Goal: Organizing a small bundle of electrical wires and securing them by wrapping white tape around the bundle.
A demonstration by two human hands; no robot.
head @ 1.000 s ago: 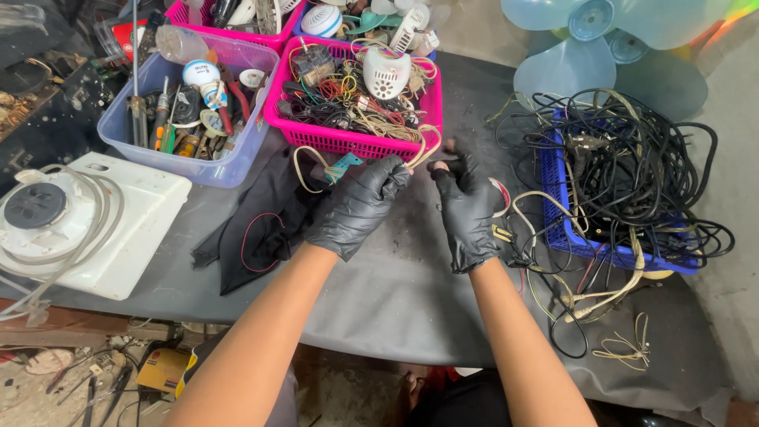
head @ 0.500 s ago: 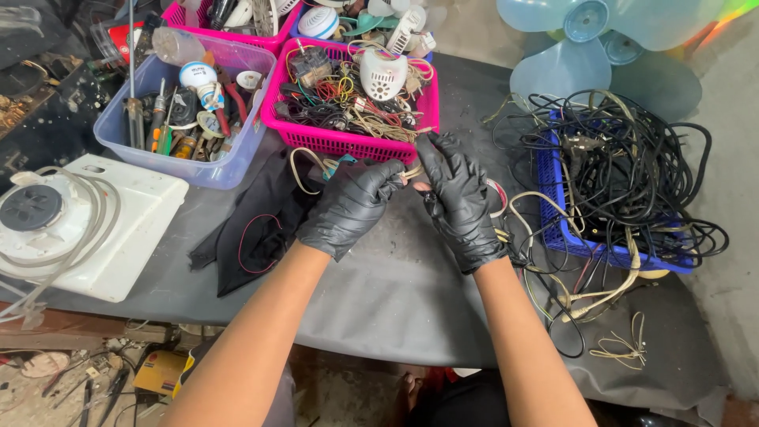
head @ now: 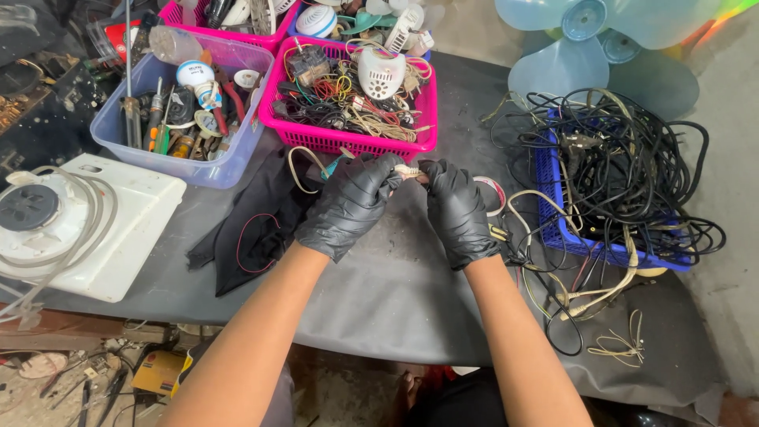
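Over the dark surface (head: 395, 292), just near of the pink basket (head: 348, 142) of wires, the gloved left hand (head: 348, 207) and right hand (head: 457, 212) together pinch a small pale connector (head: 408, 170) between their fingertips.

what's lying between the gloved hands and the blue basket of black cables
In the head view, a roll of tape and loose cream wires lie on the grey cloth between them.

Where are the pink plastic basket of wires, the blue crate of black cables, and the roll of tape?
pink plastic basket (head: 348, 142), head view, front wall.
blue crate (head: 553, 202), head view, left wall.
roll of tape (head: 495, 192), head view, rim.
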